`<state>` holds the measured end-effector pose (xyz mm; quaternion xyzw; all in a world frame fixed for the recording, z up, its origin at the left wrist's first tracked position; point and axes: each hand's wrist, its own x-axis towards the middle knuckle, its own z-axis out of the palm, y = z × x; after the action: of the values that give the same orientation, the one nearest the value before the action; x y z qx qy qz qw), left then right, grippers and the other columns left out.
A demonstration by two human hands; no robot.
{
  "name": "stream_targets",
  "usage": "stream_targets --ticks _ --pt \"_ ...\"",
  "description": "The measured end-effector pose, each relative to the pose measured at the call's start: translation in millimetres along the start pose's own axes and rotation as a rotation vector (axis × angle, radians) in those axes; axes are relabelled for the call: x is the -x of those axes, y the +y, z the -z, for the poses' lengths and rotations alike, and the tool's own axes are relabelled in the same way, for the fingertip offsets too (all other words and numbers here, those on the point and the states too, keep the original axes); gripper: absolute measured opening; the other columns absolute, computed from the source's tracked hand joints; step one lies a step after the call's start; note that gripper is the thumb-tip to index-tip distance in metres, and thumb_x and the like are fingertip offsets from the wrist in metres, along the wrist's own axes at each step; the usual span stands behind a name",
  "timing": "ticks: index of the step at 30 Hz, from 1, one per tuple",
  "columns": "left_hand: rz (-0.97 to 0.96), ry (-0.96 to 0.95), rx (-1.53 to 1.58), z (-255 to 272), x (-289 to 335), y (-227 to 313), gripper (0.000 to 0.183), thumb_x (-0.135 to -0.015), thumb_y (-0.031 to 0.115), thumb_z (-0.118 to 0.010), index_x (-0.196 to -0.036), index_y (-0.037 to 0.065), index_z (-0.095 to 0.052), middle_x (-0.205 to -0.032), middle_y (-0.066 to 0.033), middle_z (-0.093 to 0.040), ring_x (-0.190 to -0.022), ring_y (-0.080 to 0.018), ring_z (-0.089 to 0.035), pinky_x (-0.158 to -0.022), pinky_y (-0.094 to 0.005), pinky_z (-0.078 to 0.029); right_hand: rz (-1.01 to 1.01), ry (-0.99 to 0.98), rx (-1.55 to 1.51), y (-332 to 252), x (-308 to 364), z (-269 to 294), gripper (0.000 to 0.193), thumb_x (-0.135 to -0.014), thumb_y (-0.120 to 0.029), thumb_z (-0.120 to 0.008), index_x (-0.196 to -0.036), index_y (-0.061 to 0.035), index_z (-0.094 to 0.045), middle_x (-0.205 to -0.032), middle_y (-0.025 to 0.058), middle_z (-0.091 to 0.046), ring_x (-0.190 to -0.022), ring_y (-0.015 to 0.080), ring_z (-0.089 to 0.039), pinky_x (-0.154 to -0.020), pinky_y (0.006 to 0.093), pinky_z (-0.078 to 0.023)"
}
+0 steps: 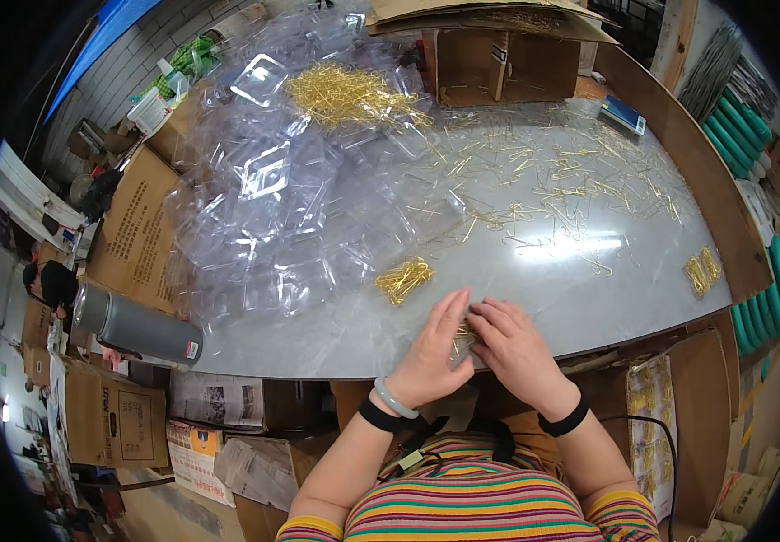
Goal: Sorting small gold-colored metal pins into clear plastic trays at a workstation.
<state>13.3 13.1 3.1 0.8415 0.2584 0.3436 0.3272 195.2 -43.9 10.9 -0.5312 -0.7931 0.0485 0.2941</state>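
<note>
At the table's front edge, my left hand point(435, 354) and my right hand point(514, 350) come together around a small bunch of gold wire hooks point(463, 341). The fingers of both hands curl in and partly cover the bunch. Just beyond my left hand lies a tidy pile of gold wire hooks point(404, 280). Loose wire hooks point(552, 191) are strewn over the grey table point(625, 303) farther back. Clear plastic clamshell packs point(268, 208) are heaped on the left, with a large tangle of gold hooks point(345, 95) on top.
A grey bottle point(141, 327) stands out at the table's left edge. Another hook bundle point(702, 272) lies at the right, by a cardboard border point(715, 172). An open cardboard box point(467, 70) stands at the back, and a blue box point(623, 116) lies at the back right.
</note>
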Motion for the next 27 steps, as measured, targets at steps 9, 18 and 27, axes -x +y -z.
stream_targets --ticks 9,18,27 --pt "0.142 -0.111 -0.054 10.2 16.4 8.9 0.08 -0.083 0.001 -0.071 -0.153 0.002 -0.033 -0.147 -0.0203 -0.046 -0.135 -0.0385 -0.045 -0.112 -0.0421 -0.039 -0.013 0.094 -0.041 2.6 7.4 0.1 0.028 -0.082 -0.004 -0.068 -0.11 -0.0034 -0.065 -0.111 0.0095 -0.064 -0.108 0.0298 -0.059 -0.094 0.0404 -0.049" --pt "0.105 0.113 -0.396 18.9 30.4 14.8 0.025 -0.079 0.009 -0.079 -0.104 0.006 -0.074 -0.104 -0.0113 -0.066 -0.096 -0.0314 -0.061 -0.083 -0.0394 -0.05 -0.015 0.133 0.003 4.6 17.2 0.1 0.033 -0.079 -0.003 -0.069 -0.111 -0.0061 -0.066 -0.11 0.0066 -0.065 -0.106 0.0274 -0.06 -0.092 0.0396 -0.049" --pt "0.035 0.162 -0.391 1.9 17.4 7.7 0.019 -0.081 0.005 -0.075 -0.1 0.008 -0.075 -0.088 -0.0072 -0.066 -0.083 -0.0282 -0.06 -0.075 -0.0386 -0.048 -0.002 0.152 0.057 0.0 11.9 0.7 0.043 -0.08 -0.01 -0.074 -0.121 -0.0069 -0.063 -0.123 0.008 -0.061 -0.113 0.0285 -0.056 -0.098 0.0431 -0.045"
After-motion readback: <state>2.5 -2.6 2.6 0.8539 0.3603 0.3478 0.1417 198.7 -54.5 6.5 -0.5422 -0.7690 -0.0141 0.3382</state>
